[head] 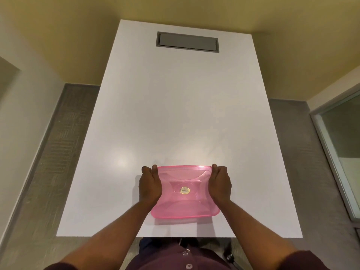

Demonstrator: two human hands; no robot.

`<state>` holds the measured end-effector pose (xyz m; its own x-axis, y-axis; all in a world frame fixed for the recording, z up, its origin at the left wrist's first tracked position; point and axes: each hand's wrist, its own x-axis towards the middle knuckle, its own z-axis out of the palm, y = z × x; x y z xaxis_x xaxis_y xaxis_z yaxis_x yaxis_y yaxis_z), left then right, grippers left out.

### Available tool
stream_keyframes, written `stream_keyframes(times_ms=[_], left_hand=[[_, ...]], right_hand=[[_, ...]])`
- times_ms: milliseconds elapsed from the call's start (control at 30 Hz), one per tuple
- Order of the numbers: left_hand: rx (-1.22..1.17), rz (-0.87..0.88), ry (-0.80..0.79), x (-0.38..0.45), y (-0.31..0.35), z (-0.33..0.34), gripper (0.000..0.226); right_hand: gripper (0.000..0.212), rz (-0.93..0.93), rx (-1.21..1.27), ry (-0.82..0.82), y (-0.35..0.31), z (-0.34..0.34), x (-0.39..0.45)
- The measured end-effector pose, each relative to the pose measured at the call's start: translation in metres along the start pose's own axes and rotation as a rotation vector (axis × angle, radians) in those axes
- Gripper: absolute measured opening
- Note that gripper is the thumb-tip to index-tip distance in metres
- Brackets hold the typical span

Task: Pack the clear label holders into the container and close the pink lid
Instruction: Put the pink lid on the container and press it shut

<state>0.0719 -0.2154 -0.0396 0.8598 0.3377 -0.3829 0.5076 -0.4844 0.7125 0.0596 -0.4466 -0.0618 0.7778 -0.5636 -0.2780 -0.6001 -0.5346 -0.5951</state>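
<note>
Pink translucent plastic forms the lid [185, 191], which sits on top of the container near the bench's [175, 114] 6 o'clock edge, roughly centred left to right. A small gold sticker [184, 190] marks the lid's middle. The container beneath is almost wholly covered by the lid; whether the clear label holders are inside cannot be made out through the tinted plastic.

Left hand [149, 185] is pressed against the lid's 9 o'clock side, fingers [154, 168] curled over the far corner and gripping the edge. Right hand [220, 184] mirrors it at the 3 o'clock side, fingers wrapped around the opposite far corner and likewise clamped on the lid's edge. Both forearms reach in from 6 o'clock.

Bench surface is white and glossy. A grey rectangular hatch [187, 42] is set into it at 12 o'clock, well apart from the container. Dark maroon buttoned shirt [175, 258] shows at the bottom of the view.
</note>
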Motion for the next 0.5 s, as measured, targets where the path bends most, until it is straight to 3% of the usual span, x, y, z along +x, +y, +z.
stream_keyframes(times_ms=[500], left_hand=[[0.06, 0.157, 0.071, 0.0022, -0.0081, 0.0053, 0.034]], right_hand=[[0.037, -0.018, 0.0, 0.008, 0.0022, 0.0005, 0.0]])
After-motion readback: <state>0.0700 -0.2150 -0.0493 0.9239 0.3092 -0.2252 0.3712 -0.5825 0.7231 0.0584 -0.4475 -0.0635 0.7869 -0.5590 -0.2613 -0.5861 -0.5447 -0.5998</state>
